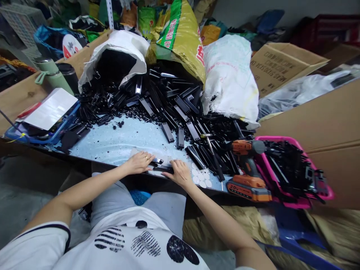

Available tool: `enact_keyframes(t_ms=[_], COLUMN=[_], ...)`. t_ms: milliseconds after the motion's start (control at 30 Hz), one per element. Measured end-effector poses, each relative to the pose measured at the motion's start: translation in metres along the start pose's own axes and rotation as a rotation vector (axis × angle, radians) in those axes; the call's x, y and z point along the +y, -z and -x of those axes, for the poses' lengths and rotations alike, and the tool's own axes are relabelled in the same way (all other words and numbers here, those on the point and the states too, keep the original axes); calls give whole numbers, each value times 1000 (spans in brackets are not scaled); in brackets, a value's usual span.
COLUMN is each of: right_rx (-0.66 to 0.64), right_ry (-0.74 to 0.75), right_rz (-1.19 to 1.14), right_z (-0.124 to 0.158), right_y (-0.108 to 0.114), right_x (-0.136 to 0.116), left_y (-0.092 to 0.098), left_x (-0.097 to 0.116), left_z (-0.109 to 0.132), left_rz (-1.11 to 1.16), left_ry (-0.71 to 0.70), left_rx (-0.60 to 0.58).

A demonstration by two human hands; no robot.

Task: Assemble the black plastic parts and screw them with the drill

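Note:
At the table's front edge, my left hand (138, 162) is closed on the left end of a long black plastic piece (161, 169). My right hand (180, 173) grips the right end of the same piece, thumb on the near side. A shorter shiny black piece (157, 161) sticks out beside my left fingers. How the two pieces join is hidden by my fingers. Round white discs (201, 175) lie just right of my right hand. Farther right are a hammer (213, 153) and an orange cordless drill (247, 168).
Black plastic parts (181, 107) are heaped at the back, spilling from a white sack (128, 41), a yellow sack (182, 37) and another white sack (230, 71). A pink basket (299, 203) of parts stands right. A blue tray (50, 137) and green bottle (52, 73) stand left.

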State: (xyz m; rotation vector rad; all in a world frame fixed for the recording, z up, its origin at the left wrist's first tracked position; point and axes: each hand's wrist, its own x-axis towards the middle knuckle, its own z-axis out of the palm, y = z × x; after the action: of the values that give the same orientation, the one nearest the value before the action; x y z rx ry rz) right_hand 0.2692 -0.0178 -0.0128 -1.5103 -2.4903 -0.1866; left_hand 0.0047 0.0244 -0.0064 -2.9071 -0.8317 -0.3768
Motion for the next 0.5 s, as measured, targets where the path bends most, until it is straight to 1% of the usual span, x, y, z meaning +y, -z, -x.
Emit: enact_keyframes(t_ms=[67,100,133,233,300,367,433,500], right_rx=[-62,-72,-68,-40,-39,-47,-57,-64], right_ry=[8,22,37,79,93,97,99,107], right_rz=[51,62,68,66,58,54,51,44], right_z=[7,7,7,5,5,5,5,5], right_y=[-9,-11,-12,-10,-8,-7,-7,-7], right_x=[9,12,13,16,17,18,17,16], left_y=[-5,-7,-8,-6,-3,0,2,3], left_x=[-6,-7,-7,-4,-2,-1,-1,-4], left_z=[-7,-7,-4,14,25,30,30,28], left_rz=[-27,-38,-50,-91,-96,-85,-74,-53], left_ry=[-25,-15,21,239,350,350,336,366], left_rx=[-29,-4,49,255,324,331,325,336])
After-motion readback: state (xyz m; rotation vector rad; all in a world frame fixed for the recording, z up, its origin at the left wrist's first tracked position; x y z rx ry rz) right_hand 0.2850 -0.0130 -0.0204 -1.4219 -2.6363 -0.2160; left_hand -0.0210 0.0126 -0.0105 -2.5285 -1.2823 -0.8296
